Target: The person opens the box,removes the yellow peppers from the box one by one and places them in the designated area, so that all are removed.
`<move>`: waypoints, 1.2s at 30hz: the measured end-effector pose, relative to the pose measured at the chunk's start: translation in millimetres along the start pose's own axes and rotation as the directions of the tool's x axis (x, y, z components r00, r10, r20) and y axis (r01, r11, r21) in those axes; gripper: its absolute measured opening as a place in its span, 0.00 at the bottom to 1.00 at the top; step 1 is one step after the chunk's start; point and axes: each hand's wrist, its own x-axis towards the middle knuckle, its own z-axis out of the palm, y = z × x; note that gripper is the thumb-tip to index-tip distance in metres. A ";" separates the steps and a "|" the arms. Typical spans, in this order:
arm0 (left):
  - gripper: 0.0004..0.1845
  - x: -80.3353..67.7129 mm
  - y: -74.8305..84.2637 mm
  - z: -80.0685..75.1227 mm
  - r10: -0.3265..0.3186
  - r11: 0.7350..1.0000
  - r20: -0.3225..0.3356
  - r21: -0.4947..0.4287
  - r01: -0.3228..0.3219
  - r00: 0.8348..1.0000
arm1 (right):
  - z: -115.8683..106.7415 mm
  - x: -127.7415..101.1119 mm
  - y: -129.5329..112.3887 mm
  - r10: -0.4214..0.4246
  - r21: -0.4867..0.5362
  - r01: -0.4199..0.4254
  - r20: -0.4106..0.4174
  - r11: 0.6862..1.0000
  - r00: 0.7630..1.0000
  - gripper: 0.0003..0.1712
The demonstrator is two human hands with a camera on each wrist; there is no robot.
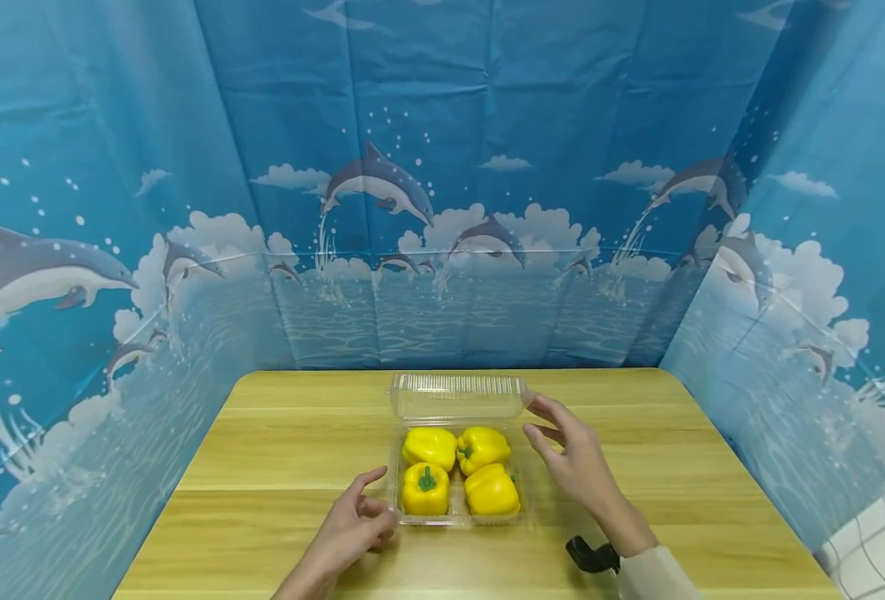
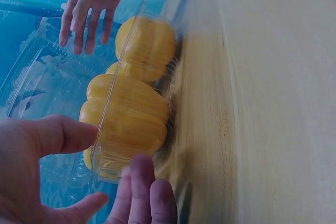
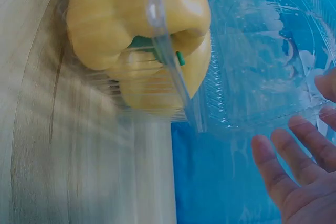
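Observation:
Several yellow bell peppers [image 1: 426, 490] with green stems sit in a clear plastic clamshell box [image 1: 457, 522]. Its hinged lid [image 1: 459, 398] stands raised at the far side. By the box's near left corner is my left hand [image 1: 348, 529], fingers relaxed and spread. In the left wrist view its thumb tip [image 2: 81, 135] overlaps the box rim, with the other fingers in front of the wall. My right hand [image 1: 573, 454] reaches to the lid's right edge, fingertips right at it. The right wrist view shows those fingers [image 3: 281, 177] loosely extended beside the lid [image 3: 252, 61].
The box is on a light wooden table [image 1: 285, 450]. A blue dolphin-print curtain [image 1: 442, 308] hangs behind the table and along both sides. A black curved piece [image 1: 591, 556] lies by the right wrist, next to the pale sleeve [image 1: 656, 575]. White gridded fabric [image 1: 881, 542] shows at the lower right.

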 end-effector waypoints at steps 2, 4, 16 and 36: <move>0.51 0.0 0.4 0.0 0.018 1.000 0.000 0.013 -0.018 1.000 | 0.7 1.1 2.1 0.007 0.011 -0.008 0.021 1.000 1.000 0.33; 0.53 0.1 0.8 0.3 0.033 0.999 -0.001 0.026 -0.033 0.999 | 1.5 2.0 4.2 0.005 0.030 -0.007 0.040 1.000 0.999 0.36; 0.64 11.1 9.4 11.4 0.122 0.978 -0.005 0.172 -0.120 0.992 | 11.3 8.5 18.8 0.070 0.032 -0.075 0.128 0.997 0.989 0.65; 0.70 26.6 9.0 13.9 0.149 0.972 0.052 0.175 -0.156 0.987 | 25.8 12.4 38.0 0.082 -0.009 -0.082 0.174 0.997 0.981 0.70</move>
